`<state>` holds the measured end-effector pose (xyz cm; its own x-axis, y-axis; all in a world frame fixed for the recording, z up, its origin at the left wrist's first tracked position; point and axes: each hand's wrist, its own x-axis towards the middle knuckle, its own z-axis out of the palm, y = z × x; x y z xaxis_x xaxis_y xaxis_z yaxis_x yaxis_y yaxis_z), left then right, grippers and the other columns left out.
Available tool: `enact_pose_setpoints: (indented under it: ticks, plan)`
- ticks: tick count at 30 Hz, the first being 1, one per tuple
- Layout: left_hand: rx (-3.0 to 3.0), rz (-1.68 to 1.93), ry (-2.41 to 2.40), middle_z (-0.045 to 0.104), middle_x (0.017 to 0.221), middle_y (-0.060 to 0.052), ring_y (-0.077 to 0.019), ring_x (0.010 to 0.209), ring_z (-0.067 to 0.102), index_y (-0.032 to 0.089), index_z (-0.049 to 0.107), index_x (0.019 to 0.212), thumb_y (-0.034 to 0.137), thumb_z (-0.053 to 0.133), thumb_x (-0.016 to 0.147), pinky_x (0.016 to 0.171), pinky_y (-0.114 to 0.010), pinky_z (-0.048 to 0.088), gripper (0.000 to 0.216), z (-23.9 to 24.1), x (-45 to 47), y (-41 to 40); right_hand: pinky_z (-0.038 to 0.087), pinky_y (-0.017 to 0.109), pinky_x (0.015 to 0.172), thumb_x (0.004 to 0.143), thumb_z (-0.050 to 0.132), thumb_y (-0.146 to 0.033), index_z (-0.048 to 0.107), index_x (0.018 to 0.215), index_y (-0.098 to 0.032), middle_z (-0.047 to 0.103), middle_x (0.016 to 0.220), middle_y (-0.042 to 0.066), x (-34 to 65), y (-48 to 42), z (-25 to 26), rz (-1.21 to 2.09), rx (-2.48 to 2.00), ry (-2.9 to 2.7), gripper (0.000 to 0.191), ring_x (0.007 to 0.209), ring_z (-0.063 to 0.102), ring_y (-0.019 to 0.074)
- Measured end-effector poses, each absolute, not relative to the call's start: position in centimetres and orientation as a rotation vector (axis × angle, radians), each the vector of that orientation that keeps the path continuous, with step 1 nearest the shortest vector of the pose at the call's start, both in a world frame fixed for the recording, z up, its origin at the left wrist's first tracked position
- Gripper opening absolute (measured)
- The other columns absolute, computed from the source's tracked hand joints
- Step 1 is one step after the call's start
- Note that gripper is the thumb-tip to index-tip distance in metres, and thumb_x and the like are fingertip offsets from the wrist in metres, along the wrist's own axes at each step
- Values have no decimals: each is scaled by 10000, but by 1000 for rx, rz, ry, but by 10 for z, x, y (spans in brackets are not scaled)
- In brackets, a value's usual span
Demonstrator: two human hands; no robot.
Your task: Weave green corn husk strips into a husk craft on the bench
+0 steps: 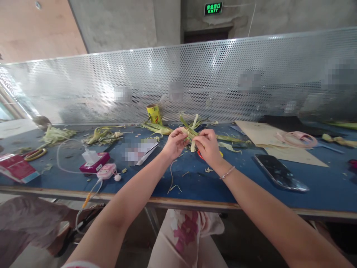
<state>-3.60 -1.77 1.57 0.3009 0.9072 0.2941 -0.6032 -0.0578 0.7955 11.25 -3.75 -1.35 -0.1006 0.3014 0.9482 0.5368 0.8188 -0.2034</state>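
My left hand (175, 142) and my right hand (208, 146) are both closed on a small bundle of green and pale leaf strips (190, 131) held just above the blue table top (195, 182). The strips cross each other between my fingertips and stick up and out to the sides. A thin bracelet circles my right wrist. Something red and yellow (201, 154) lies on the table under my right hand, mostly hidden.
More leaf piles (103, 135) lie along the back, with a yellow cup (154, 114) by the perforated metal screen (251, 70). A phone (280, 172) and brown paper (279, 143) sit right; pink devices with a cable (99, 167) and a red packet (16, 167) left.
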Motion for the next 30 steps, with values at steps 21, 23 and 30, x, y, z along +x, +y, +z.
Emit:
enact_pose_setpoints:
  ticks: [21,23,30]
  plan:
    - [1109,1452,581,552,588,43,-11,461,428,142,557,659,329,816,565,447,-153,350,333,9,-39,3,564,323,770,764,656,-426,545,749,-205,547,781,-25,109,-18,-12,782,-602,-1026,248,700,606,99]
    - [1140,1465,614,539,561,43,-11,446,413,144,518,627,363,813,565,442,-154,342,373,7,-39,5,565,279,776,739,692,-413,527,715,-198,560,716,-38,110,-18,-9,895,-578,-919,272,702,617,84]
    - [1182,1439,654,317,415,78,-28,358,283,187,332,547,481,654,742,373,-182,236,477,9,-39,0,579,154,681,789,677,-252,529,641,-185,602,653,-35,112,-22,-1,1129,-543,-703,220,644,635,51]
